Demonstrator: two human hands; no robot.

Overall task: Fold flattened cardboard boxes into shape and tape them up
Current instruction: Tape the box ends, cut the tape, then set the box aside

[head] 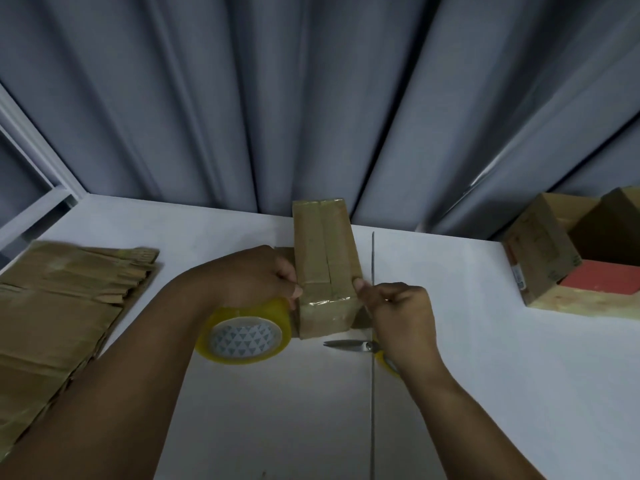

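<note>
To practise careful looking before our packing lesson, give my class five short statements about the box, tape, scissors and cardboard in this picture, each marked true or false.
1. The left hand and right hand hold the folded box, one at each side. True.
2. The tape roll lies to the right of the folded box. False: it lies to the left of it, just below the left hand.
3. The scissors lie on the table, close to the right hand. True.
4. The stack of flattened cardboard is at the table's right end. False: it is at the left end.
5. The open carton at the right holds a folded box. False: something red shows inside it.
</note>
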